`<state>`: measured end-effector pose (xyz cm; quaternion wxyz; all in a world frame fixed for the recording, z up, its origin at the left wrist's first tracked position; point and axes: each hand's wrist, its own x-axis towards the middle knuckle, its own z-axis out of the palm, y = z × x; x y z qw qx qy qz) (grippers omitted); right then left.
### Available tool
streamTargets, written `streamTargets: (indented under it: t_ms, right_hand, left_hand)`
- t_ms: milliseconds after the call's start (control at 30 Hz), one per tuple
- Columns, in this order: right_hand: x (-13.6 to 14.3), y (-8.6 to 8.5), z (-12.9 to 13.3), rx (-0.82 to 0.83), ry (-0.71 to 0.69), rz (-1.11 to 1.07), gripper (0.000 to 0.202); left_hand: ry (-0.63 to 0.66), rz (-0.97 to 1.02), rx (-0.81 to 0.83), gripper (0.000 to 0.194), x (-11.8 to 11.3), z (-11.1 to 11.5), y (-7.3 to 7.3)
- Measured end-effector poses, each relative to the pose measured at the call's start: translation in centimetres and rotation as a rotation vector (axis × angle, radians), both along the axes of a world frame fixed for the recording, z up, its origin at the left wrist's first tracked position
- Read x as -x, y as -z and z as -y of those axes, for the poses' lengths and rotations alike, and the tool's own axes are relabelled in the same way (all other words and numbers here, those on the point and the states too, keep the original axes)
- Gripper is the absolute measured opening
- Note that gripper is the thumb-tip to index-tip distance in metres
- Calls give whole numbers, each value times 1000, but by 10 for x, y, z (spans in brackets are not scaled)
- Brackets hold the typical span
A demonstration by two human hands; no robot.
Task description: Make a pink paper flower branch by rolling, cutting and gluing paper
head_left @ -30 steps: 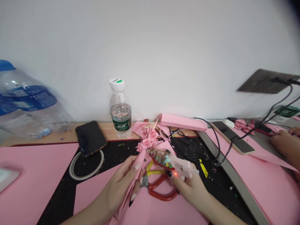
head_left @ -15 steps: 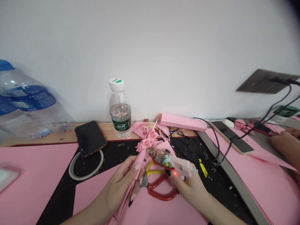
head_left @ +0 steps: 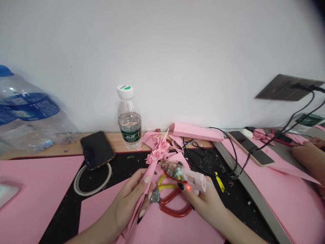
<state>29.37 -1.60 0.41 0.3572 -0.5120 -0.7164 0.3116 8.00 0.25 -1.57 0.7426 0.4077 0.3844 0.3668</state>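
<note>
Left hand (head_left: 132, 196) grasps a pink paper cone (head_left: 149, 176); right hand (head_left: 203, 200) clenches a glue gun (head_left: 193, 176). Beyond the fingers: black table (head_left: 122, 166), white wall (head_left: 162, 51).

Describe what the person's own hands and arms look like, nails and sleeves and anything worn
Both forearms are bare in view, with no sleeves, watch or bracelets showing. The left hand has long, shaped nails, most a pale cream polish and one black. The right hand shows a dark, black-looking nail. No rings or gloves can be made out on either hand.
</note>
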Motion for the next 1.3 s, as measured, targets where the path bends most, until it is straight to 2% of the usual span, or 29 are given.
streamTargets:
  t_ms: [233, 367, 500, 633, 767, 833, 933, 1000, 1133, 1200, 1300]
  right_hand:
    - [-19, -3, -2, -144, 106, 105, 12]
    - [-37, -11, -8, -158, 278, 245, 9]
    - [-54, -18, -17, -46, 506, 524, 10]
    - [-68, -10, -27, 84, 585, 664, 16]
    - [-79, 7, -30, 30, 515, 678, 31]
    - [-82, 9, -29, -37, 490, 680, 37]
    - [-76, -1, -28, -194, 484, 609, 35]
    - [-65, -12, -28, -263, 413, 505, 22]
    - [-30, -21, -36, -155, 143, 359, 14]
    - [-16, -17, -41, -104, 116, 373, 13]
    - [-6, -6, -47, -63, 148, 396, 14]
  left_hand:
    - [-68, 66, 37, 32, 1, -2, 1]
    - [-74, 52, 38, 32, 1, -2, -1]
    - [-80, 42, 47, 31, 2, -1, 1]
    - [-66, 44, 43, 28, 4, 0, 3]
    - [-68, 16, 44, 29, 3, 0, 2]
    - [-77, 8, 52, 30, 2, -1, 0]
    - [-73, 18, 69, 30, 1, -1, -2]
    - [-61, 33, 64, 30, 2, -1, -2]
    - [-58, 50, 44, 29, 3, 0, 2]
    - [-55, 53, 48, 27, 4, 1, 4]
    - [-48, 46, 41, 25, 3, 1, 4]
